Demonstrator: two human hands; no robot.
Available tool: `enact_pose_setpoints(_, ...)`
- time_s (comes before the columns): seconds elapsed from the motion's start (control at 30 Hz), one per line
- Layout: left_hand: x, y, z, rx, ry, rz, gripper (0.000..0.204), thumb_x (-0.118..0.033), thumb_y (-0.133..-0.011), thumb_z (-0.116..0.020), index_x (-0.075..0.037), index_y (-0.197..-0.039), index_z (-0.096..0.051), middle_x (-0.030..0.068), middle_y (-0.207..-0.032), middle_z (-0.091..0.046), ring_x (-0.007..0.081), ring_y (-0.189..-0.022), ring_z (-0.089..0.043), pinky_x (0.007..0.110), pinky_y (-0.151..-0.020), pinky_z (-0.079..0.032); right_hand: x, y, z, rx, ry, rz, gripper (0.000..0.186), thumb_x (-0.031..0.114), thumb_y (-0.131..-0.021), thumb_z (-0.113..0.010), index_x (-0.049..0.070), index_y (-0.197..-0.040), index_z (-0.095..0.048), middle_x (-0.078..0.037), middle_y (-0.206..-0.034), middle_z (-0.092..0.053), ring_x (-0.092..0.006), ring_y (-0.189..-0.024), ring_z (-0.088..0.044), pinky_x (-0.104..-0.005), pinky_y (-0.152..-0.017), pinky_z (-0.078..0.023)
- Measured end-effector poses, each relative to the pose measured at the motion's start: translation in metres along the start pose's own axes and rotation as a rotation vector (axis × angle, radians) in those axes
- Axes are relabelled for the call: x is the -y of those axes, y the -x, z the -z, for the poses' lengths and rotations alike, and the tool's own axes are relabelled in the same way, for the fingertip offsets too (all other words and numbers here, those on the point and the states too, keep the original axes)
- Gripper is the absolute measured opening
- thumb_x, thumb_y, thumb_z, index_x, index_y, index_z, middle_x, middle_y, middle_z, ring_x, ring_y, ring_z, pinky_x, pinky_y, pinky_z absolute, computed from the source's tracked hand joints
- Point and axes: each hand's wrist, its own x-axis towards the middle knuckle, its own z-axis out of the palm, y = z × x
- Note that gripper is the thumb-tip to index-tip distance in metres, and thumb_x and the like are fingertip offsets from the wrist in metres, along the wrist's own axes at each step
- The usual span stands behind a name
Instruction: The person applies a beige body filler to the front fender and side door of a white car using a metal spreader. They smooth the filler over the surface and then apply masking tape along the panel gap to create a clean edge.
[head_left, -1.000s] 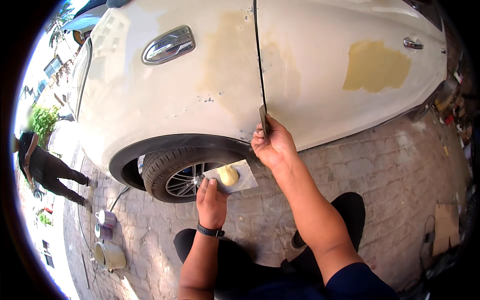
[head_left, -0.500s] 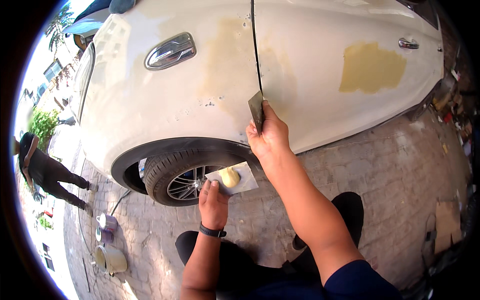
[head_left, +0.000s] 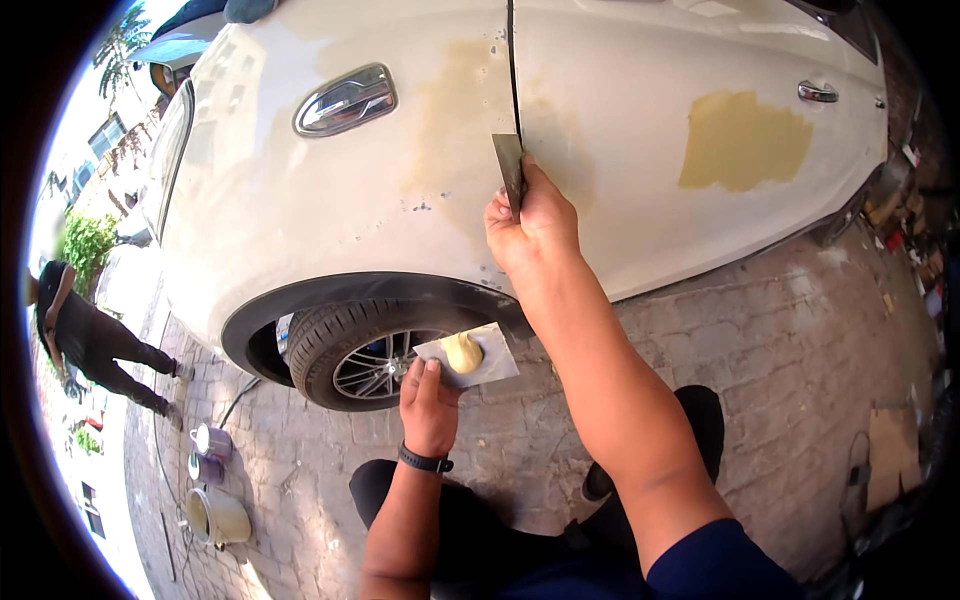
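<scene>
Beside the seam between fender and door of a white car [head_left: 330,200], my right hand [head_left: 537,215] grips a thin dark putty knife [head_left: 508,165]. Its wide edge is up near the seam; whether it touches the paint I cannot tell. My left hand [head_left: 428,405] holds a flat grey mixing plate [head_left: 490,375] by its near-left corner, in front of the wheel. On the plate sits a dollop of yellowish putty [head_left: 463,353]. Dried tan filler patches [head_left: 745,140] mark the door, and fainter tan areas with small pits lie around the seam.
The wheel [head_left: 370,360] stands under a black arch trim. Cans [head_left: 211,440] and a bucket [head_left: 218,517] are on the brick paving at left, near a hose. Another person [head_left: 100,340] stands farther left. Cardboard [head_left: 893,455] lies at the right. My knees frame the lower middle.
My right hand has moved up along the seam with the putty knife, which is now turned more upright. My left hand and the plate stay nearly in place.
</scene>
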Motion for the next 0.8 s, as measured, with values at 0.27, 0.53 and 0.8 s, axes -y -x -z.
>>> enact_pose_setpoints(0.27, -0.011, 0.003, -0.003, -0.038, -0.014, -0.018, 0.032, -0.019, -0.113, -0.047, 0.001, -0.138, -0.056, 0.0113, -0.136, -0.065, 0.024, -0.125, -0.063, 0.043, -0.106, -0.052, 0.023, 0.02, 0.05, 0.164, 0.088, -0.147, 0.019, 0.021, -0.109, -0.062, 0.008, -0.094, -0.06, -0.002, -0.067, -0.051, -0.0137, -0.054, -0.047, -0.0275, -0.05, -0.036)
enact_pose_setpoints(0.53, -0.002, 0.012, -0.008, -0.045, -0.099, -0.009, 0.026, -0.017, -0.114, -0.046, 0.001, -0.126, -0.061, 0.0094, -0.122, -0.069, 0.0193, -0.113, -0.067, 0.039, -0.101, -0.055, 0.073, 0.044, 0.069, 0.254, 0.847, 0.377, 0.034, 0.022, -0.098, -0.077, 0.002, -0.122, -0.064, -0.001, -0.1, -0.069, -0.0129, -0.09, -0.065, -0.0317, -0.078, -0.053)
enact_pose_setpoints(0.8, 0.005, 0.005, -0.011, 0.002, -0.923, -0.35, 0.018, -0.012, -0.108, -0.052, 0.003, -0.103, -0.062, 0.0206, -0.079, -0.063, 0.0332, -0.067, -0.059, 0.037, -0.066, -0.048, 0.107, 0.026, -0.016, 0.448, 1.976, 1.105, 0.028, 0.021, -0.097, -0.072, -0.004, -0.09, -0.06, -0.016, -0.074, -0.069, -0.0291, -0.066, -0.065, -0.0433, -0.065, -0.053)
